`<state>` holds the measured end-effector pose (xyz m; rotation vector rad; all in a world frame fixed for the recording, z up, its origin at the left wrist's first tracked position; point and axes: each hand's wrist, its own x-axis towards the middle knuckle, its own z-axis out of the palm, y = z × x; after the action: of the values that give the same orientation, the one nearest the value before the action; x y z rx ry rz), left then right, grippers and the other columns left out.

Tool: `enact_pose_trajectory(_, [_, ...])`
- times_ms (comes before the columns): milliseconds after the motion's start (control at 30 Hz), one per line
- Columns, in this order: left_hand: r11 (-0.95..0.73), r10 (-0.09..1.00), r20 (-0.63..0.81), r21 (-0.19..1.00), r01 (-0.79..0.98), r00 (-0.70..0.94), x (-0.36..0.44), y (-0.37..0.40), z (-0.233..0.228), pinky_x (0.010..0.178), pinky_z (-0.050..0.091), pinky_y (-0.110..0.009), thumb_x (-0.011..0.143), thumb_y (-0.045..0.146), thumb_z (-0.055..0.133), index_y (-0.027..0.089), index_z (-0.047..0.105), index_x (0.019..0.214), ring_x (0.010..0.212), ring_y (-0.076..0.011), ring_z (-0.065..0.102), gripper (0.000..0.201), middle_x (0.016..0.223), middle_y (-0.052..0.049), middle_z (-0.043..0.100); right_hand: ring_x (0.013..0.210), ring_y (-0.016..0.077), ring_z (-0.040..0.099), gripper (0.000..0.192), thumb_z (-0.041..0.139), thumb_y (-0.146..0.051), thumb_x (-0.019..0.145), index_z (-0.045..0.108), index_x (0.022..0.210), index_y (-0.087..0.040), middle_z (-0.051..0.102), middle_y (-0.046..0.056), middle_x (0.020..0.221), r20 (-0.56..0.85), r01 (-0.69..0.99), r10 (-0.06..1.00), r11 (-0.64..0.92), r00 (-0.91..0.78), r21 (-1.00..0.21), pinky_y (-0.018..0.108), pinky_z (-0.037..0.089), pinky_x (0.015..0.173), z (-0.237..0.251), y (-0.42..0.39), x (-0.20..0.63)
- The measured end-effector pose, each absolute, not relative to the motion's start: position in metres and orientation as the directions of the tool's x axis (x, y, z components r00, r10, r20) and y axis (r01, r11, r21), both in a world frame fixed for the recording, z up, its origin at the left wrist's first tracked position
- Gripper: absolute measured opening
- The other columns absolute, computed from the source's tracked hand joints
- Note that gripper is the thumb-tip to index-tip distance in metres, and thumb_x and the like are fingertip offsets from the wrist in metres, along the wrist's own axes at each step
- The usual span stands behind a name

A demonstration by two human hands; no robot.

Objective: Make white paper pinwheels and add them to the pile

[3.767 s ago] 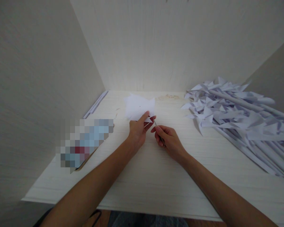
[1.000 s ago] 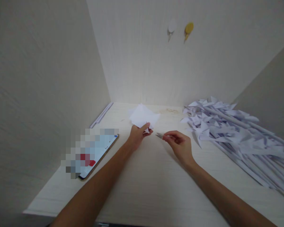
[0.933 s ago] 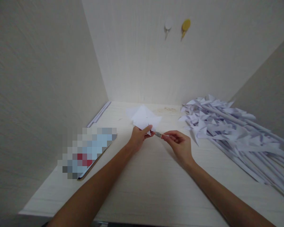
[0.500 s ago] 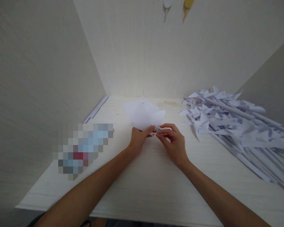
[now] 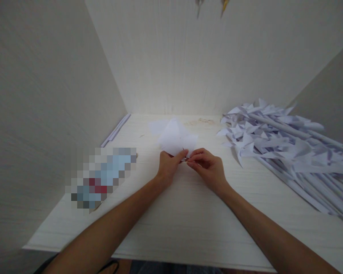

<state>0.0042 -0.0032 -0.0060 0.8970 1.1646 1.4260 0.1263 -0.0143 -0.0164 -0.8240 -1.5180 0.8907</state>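
A folded white paper piece (image 5: 175,139) is pinched at its near edge by my left hand (image 5: 169,164), thumb on top. My right hand (image 5: 208,167) meets it from the right, fingertips closed against the same edge. A thin metal pin is barely visible where the fingertips of both hands touch. Both hands hover just over the pale wooden desk (image 5: 188,213), near its middle.
A big heap of white paper pinwheels on rolled paper sticks (image 5: 280,140) covers the right side of the desk. A phone or tablet (image 5: 103,177), blurred out, lies at the left. A thin white strip (image 5: 116,129) leans along the left wall. Walls enclose three sides.
My right hand, which held the pin apart from the paper a second ago, has moved left until its fingertips touch my left hand at the paper's edge. The view has tilted down.
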Motion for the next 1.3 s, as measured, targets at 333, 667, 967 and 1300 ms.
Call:
enact_pose_trajectory(333, [0.018,0.989,-0.071,0.931,-0.365,-0.132,0.006,-0.002,-0.007,0.055,0.049,-0.025,0.051,0.023,0.073,0.014,0.067,0.073,0.06,-0.0136,0.06,0.024,0.07,-0.003,0.068,0.075,0.0131,0.06,0.003,0.07,-0.022,0.065,0.067,0.063,-0.022,0.062,0.002,0.079,0.382,-0.048,0.917,0.378,-0.113,-0.924,0.029,0.052,0.068,-0.014,-0.012,0.129])
enact_pose_trajectory(667, [-0.076,0.97,0.019,0.971,-0.226,-0.243,0.001,0.003,-0.009,0.053,0.049,-0.023,0.052,0.024,0.074,0.014,0.065,0.069,0.059,-0.013,0.058,0.022,0.068,-0.003,0.067,0.071,0.013,0.062,0.006,0.069,-0.019,0.06,0.063,0.06,-0.019,0.069,0.002,0.077,0.246,-0.147,0.969,0.239,-0.034,-0.96,0.03,0.05,0.068,-0.015,-0.011,0.128])
enact_pose_trajectory(967, [-0.124,0.958,0.057,0.966,-0.226,-0.28,-0.001,0.006,-0.01,0.056,0.049,-0.025,0.052,0.026,0.074,0.015,0.064,0.068,0.061,-0.0135,0.059,0.022,0.068,-0.002,0.066,0.05,0.008,0.049,0.011,0.064,-0.018,0.057,0.06,0.067,-0.018,0.064,-0.001,0.062,0.074,-0.263,0.996,0.058,-0.049,-0.963,0.023,0.039,0.05,-0.017,-0.005,0.129])
enact_pose_trajectory(1300, [-0.173,0.976,0.149,0.973,-0.151,-0.158,0.003,0.0,-0.007,0.054,0.047,-0.022,0.053,0.022,0.072,0.016,0.062,0.06,0.055,-0.0116,0.058,0.013,0.061,0.0,0.065,0.046,0.006,0.04,0.022,0.068,-0.035,0.059,0.061,0.054,-0.014,0.054,-0.001,0.052,-0.088,-0.275,0.982,-0.132,-0.167,-0.952,0.022,0.028,0.045,-0.013,-0.007,0.122])
